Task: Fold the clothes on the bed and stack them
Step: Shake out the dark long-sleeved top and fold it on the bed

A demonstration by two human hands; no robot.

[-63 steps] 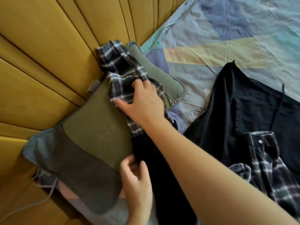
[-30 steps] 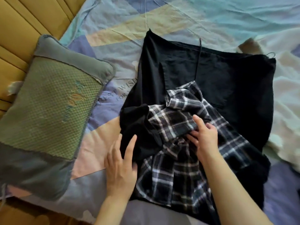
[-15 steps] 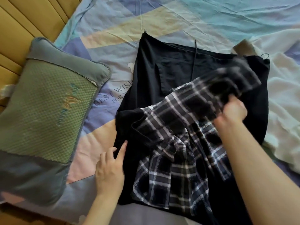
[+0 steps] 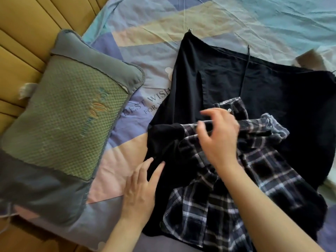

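Since half a second ago the right hand [image 4: 219, 140] has let go of the plaid sleeve it had lifted and come back over the middle of the plaid shirt [image 4: 236, 190]; its fingers are now spread and loosely bent, gripping nothing. The left hand [image 4: 141, 190] stays flat, fingers straight, pressing the left edge of the black garment [image 4: 272, 88]. That garment lies spread on the patchwork bedsheet [image 4: 236, 19], the shirt crumpled on top. Left of it rests a green pillow [image 4: 67, 117] against the yellow headboard [image 4: 27, 33].
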